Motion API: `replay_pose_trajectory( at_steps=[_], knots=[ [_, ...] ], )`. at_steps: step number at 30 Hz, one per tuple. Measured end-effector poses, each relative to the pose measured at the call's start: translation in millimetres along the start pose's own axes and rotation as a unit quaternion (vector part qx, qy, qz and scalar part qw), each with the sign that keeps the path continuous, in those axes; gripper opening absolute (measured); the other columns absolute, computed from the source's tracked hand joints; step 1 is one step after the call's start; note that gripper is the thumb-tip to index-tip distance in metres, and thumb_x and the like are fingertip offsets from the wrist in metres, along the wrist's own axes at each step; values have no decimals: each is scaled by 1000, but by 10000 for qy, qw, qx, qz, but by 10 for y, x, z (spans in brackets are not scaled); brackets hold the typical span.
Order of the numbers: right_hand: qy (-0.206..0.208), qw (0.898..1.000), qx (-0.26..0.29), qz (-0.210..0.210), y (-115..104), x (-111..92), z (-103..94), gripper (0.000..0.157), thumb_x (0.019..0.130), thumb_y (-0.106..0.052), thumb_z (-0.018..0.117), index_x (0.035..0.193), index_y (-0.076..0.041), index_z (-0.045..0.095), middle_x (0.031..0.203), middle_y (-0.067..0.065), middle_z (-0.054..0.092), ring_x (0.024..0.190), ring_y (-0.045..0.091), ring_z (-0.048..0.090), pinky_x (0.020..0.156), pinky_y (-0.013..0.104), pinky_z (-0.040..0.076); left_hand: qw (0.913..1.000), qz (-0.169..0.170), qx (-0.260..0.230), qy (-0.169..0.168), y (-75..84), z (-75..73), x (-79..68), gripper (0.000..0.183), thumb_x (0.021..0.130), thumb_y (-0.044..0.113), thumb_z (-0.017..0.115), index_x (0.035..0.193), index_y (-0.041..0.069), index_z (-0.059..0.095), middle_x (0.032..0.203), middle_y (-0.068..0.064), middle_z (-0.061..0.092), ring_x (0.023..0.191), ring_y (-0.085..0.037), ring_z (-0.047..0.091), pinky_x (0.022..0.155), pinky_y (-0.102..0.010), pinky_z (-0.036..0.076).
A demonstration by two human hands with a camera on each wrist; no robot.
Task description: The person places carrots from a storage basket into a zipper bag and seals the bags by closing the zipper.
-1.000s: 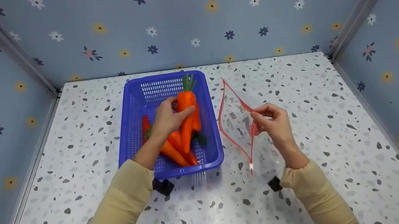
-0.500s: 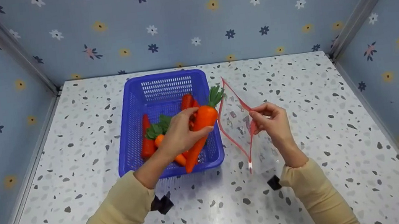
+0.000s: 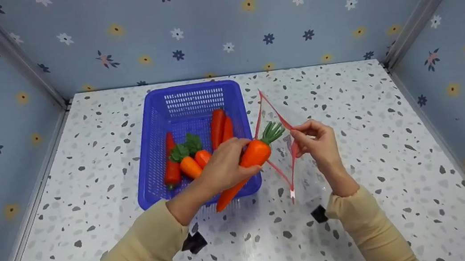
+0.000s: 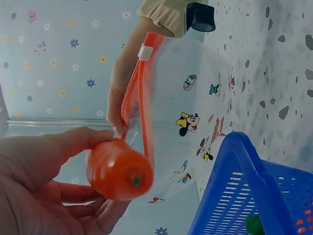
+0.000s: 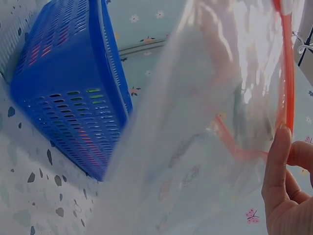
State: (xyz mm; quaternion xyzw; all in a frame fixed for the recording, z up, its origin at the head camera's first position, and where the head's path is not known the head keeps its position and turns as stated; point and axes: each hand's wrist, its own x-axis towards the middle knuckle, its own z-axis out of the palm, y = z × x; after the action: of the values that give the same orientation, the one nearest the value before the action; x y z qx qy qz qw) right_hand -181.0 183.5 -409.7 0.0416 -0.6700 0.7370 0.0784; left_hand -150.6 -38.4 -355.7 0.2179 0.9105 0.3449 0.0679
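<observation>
My left hand (image 3: pixel 226 165) grips an orange carrot (image 3: pixel 255 153) around its thick end, over the right rim of the blue basket (image 3: pixel 141 160). The carrot's green top (image 3: pixel 272 132) overlaps the mouth of a clear zip bag (image 3: pixel 280 167) in the head view; its tip points down toward the front. With thumb and fingers, my right hand (image 3: pixel 317 142) pinches the bag's red zip edge (image 4: pixel 145 107), and the mouth gapes in a diamond shape. Cartoon prints and a white slider (image 4: pixel 145 52) show on the bag in the left wrist view.
Inside the basket lie red carrots (image 3: pixel 217 125) at the back right, another long red vegetable (image 3: pixel 171 165) at the left, and orange carrots with leafy tops (image 3: pixel 190 167). The speckled table (image 3: pixel 247 245) meets flowered walls (image 3: pixel 218 24) at the back and sides.
My left hand has lifted the carrot out of the basket and carried it right and toward the front, to the bag's mouth. My right hand and the bag have stayed nearly still.
</observation>
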Motion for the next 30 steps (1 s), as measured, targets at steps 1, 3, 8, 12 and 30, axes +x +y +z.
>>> replay_pose_trajectory(
  at_steps=[1, 3, 8, 12, 30],
  knots=[
    [-19, 10000, 10, -23, -2, -5, -1, 12, 79, 5, 61, 85, 15, 56, 61, 14, 54, 40, 16, 50, 37, 29, 46, 9999, 29, 114, -20, 8, 5, 7, 55, 75, 28, 69, 117, -2, 52, 99, -10, 55, 83, -21, 50, 69, -30, 46],
    [-64, 10000, 7, -56, -2, -13, -2, 13, 79, 4, 61, 85, 14, 57, 61, 14, 54, 40, 17, 51, 38, 29, 46, 9993, 52, 352, -59, 25, 13, 22, 53, 75, 28, 69, 116, -2, 53, 98, -10, 54, 82, -21, 50, 68, -29, 46],
    [-173, 9998, -53, -91, -9, -32, 7, 15, 79, 1, 63, 86, 13, 58, 62, 15, 55, 40, 18, 52, 39, 30, 47, 9950, -15, 996, -83, 79, 29, 74, 43, 73, 23, 70, 108, 2, 57, 87, -7, 51, 74, -20, 49, 61, -30, 45],
    [-221, 9997, -19, -83, -18, -47, 22, 13, 79, 1, 63, 85, 12, 58, 62, 15, 55, 39, 19, 52, 39, 30, 47, 9855, -74, 1688, -153, 143, 46, 137, 40, 72, 23, 71, 104, 4, 59, 85, -7, 50, 74, -21, 48, 60, -33, 46],
    [330, 9990, 90, -284, -146, 25, 51, 12, 80, 0, 62, 85, 11, 58, 66, 14, 52, 43, 17, 52, 41, 26, 48, 9572, 464, 2855, 81, 265, 113, 526, 28, 75, 21, 71, 98, 6, 65, 89, -9, 61, 79, -22, 56, 70, -32, 48]
  ],
)
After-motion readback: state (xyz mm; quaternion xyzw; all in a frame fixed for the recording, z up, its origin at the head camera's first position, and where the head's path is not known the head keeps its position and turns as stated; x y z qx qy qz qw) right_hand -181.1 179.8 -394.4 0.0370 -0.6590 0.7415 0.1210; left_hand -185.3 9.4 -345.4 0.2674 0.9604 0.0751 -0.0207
